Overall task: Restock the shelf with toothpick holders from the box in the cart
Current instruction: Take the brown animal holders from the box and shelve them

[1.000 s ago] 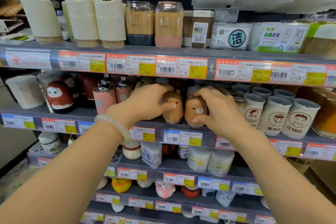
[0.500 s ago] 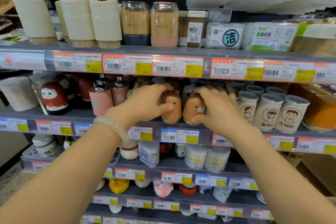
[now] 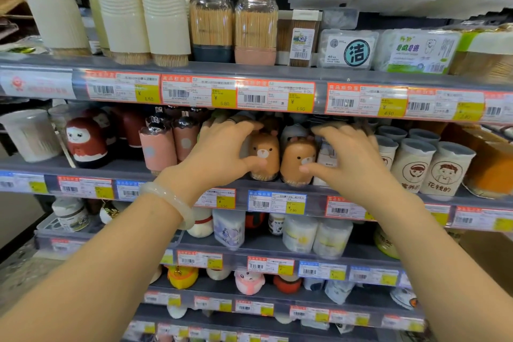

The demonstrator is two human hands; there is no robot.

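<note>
Head view: left hand [image 3: 222,155] curled round left bear holder [image 3: 265,157], thumb at its front low down, fingers over its top. Right hand [image 3: 352,164] curved round right bear holder [image 3: 298,161], thumb touching its lower front, fingers behind. Both stood upright, side by side on shelf [image 3: 111,172]. Best squared gently, faces forward, kept clear of pink holders [image 3: 158,147] outside left grip and cups [image 3: 413,166] outside right.

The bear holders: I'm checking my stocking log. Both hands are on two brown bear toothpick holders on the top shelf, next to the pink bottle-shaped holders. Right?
Not quite. The head view shows the two brown bear holders on the second shelf, not the top one. The rest holds: the left hand and right hand are on them, and the pink bottle-shaped holders stand just to their left.
</note>
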